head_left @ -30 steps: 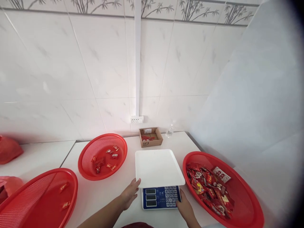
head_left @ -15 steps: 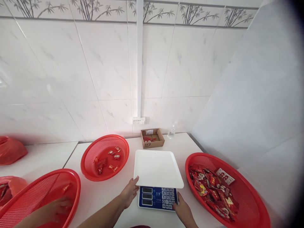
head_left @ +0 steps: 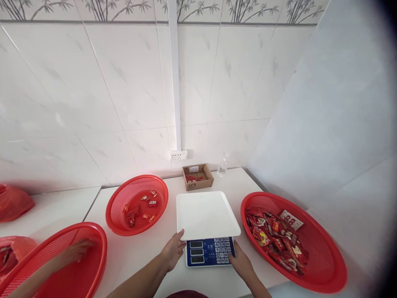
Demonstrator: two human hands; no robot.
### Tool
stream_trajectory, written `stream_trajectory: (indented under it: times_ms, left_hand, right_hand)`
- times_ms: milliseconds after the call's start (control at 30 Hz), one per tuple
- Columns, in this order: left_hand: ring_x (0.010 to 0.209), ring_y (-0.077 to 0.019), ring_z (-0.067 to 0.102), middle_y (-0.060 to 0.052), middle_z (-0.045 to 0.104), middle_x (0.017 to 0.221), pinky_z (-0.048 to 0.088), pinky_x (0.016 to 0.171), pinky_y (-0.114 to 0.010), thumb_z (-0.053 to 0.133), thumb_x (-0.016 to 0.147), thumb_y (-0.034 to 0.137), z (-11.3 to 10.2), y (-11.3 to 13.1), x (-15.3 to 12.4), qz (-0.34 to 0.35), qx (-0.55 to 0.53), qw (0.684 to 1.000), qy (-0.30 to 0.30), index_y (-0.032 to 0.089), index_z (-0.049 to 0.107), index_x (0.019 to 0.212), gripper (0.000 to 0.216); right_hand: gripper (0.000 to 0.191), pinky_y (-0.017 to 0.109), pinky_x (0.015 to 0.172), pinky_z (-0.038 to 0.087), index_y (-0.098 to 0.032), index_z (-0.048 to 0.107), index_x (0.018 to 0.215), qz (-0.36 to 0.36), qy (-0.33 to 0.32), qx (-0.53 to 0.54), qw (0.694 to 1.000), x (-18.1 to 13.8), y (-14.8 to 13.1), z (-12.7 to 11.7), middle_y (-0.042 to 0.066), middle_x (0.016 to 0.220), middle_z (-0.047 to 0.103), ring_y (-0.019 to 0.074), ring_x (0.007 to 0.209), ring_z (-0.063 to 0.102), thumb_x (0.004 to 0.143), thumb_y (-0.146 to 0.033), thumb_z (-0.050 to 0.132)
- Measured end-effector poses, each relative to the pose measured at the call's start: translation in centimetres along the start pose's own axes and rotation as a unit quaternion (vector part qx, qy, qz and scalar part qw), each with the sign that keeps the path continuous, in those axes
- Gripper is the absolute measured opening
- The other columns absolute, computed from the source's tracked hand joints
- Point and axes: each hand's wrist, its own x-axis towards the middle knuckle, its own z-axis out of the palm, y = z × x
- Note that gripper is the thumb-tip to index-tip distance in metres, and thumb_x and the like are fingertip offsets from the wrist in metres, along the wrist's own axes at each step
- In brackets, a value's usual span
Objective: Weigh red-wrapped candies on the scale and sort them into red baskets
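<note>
A digital weighing scale [head_left: 211, 252] with a flat white pan [head_left: 207, 215] and a blue keypad panel stands on the white table before me. My left hand [head_left: 174, 250] is at the scale's left side, its fingers against the edge just under the pan's front corner. At the right side, my right hand [head_left: 241, 261] grips the scale's body, thumb on top beside the keys and fingers along the side. Nothing lies on the pan. The displays look dark.
Right of the scale, a red basket [head_left: 330, 256] holds many red-wrapped packets and a white card. A red basket [head_left: 116, 196] at left holds several packets. Another person's hand [head_left: 79, 250] reaches into the near-left basket [head_left: 102, 236]. Behind are a cardboard box [head_left: 203, 184] and a plastic bottle [head_left: 222, 166].
The scale has shifted slightly right and turned a little between my hands. The other person's hand has moved up inside the near-left basket, and the packet seen there no longer shows. My view has tilted slightly.
</note>
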Motion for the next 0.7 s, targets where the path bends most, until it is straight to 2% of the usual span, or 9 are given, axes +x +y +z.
stream_trajectory:
  times_ms: [133,200,267,367,433,500,567,700]
  left_hand:
    - [0.133,-0.0264,0.032,-0.017,0.036,0.144,0.02,0.11,-0.039,0.063,0.074,0.049,-1.0,0.3,-0.1,-0.021,-0.02,1.0,0.012,0.019,0.025,0.141,0.082]
    - [0.131,-0.0274,0.036,-0.017,0.036,0.144,0.025,0.107,-0.039,0.064,0.073,0.046,-1.6,0.5,-0.6,-0.03,-0.035,0.999,0.021,0.02,0.026,0.141,0.081]
    - [0.126,-0.0273,0.043,-0.016,0.039,0.142,0.031,0.103,-0.039,0.064,0.074,0.043,-2.2,0.6,-1.4,-0.03,-0.038,0.998,0.041,0.021,0.027,0.139,0.078]
    - [0.112,-0.0245,0.056,-0.017,0.05,0.132,0.04,0.095,-0.035,0.064,0.075,0.039,-2.7,1.1,-3.2,-0.017,-0.009,0.997,0.073,0.019,0.033,0.133,0.069]
    - [0.101,-0.0223,0.061,-0.016,0.058,0.121,0.043,0.091,-0.033,0.065,0.074,0.04,-2.7,1.4,-4.3,-0.007,0.026,0.997,0.074,0.016,0.041,0.125,0.061]
    - [0.094,-0.0211,0.063,-0.014,0.063,0.11,0.044,0.088,-0.033,0.068,0.07,0.043,-2.4,1.8,-5.2,0.005,0.064,0.996,0.07,0.016,0.048,0.117,0.057]
    - [0.091,-0.0211,0.063,-0.012,0.065,0.104,0.045,0.086,-0.033,0.071,0.064,0.046,-1.8,2.2,-5.9,0.017,0.101,0.992,0.068,0.016,0.052,0.11,0.058]
    - [0.092,-0.0217,0.062,-0.011,0.065,0.101,0.045,0.086,-0.034,0.072,0.059,0.051,-0.1,2.6,-6.4,0.037,0.157,0.985,0.067,0.016,0.056,0.105,0.06]
  right_hand:
    - [0.054,0.029,0.082,0.045,-0.018,0.051,0.124,-0.026,-0.039,-0.009,0.999,-0.9,-0.4,-0.9,0.008,0.113,0.066,0.0217,0.101,0.062,0.07,-0.016,0.045]
    - [0.045,0.03,0.086,0.045,-0.019,0.059,0.115,-0.062,-0.071,0.009,0.995,-1.6,-0.7,-2.2,0.007,0.112,0.067,0.0225,0.104,0.061,0.072,-0.022,0.047]
    - [0.042,0.032,0.091,0.044,-0.018,0.063,0.111,-0.091,-0.07,0.058,0.992,-2.0,-0.9,-4.4,0.007,0.112,0.067,0.0233,0.107,0.059,0.075,-0.031,0.046]
    - [0.047,0.035,0.095,0.042,-0.016,0.061,0.114,-0.065,0.037,0.097,0.992,-1.9,-0.3,-8.6,0.009,0.116,0.065,0.024,0.11,0.057,0.078,-0.041,0.044]
    - [0.046,0.035,0.095,0.042,-0.019,0.06,0.116,-0.019,0.111,0.062,0.992,-1.4,0.7,-11.2,0.009,0.116,0.064,0.0239,0.109,0.058,0.079,-0.04,0.044]
    - [0.045,0.036,0.094,0.041,-0.019,0.059,0.118,0.021,0.143,0.002,0.989,-0.8,2.0,-12.9,0.01,0.118,0.063,0.0247,0.109,0.057,0.08,-0.037,0.044]
    - [0.046,0.037,0.093,0.041,-0.018,0.057,0.121,0.044,0.135,-0.053,0.988,-0.2,2.9,-13.5,0.011,0.122,0.061,0.0263,0.111,0.056,0.08,-0.035,0.045]
    - [0.043,0.036,0.088,0.042,-0.019,0.056,0.121,0.058,0.051,-0.105,0.991,0.6,3.9,-13.0,0.012,0.115,0.064,0.026,0.107,0.058,0.081,-0.031,0.044]
